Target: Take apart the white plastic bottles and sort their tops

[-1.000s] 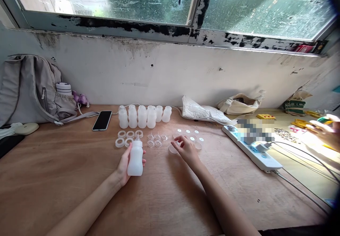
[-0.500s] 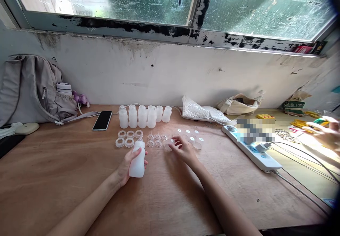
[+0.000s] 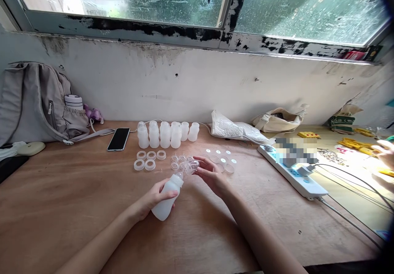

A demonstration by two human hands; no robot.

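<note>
My left hand (image 3: 156,198) is wrapped round a frosted white baby bottle (image 3: 166,202), tilted to the right, with a clear teat on its top. Between the fingers of my right hand (image 3: 212,175) is a clear bottle cap (image 3: 191,166), just above and right of the teat; I cannot tell whether they touch. Behind the bottle lie several white collar rings (image 3: 150,164) and several clear teats (image 3: 175,166). Past my right fingers, several clear caps (image 3: 229,168) rest on the wooden table. At the back stands a row of frosted bottles (image 3: 165,136).
A phone (image 3: 118,139) lies left of the bottle row, near a grey backpack (image 3: 37,101). To the right are a white plastic package (image 3: 237,131), a cloth bag (image 3: 278,120) and a power strip (image 3: 292,173) with cords. Another person's hand (image 3: 384,153) shows at the right edge.
My right hand has picked up a clear cap and brought it left, close to the teat. The bottle in my left hand has tipped over to the right.
</note>
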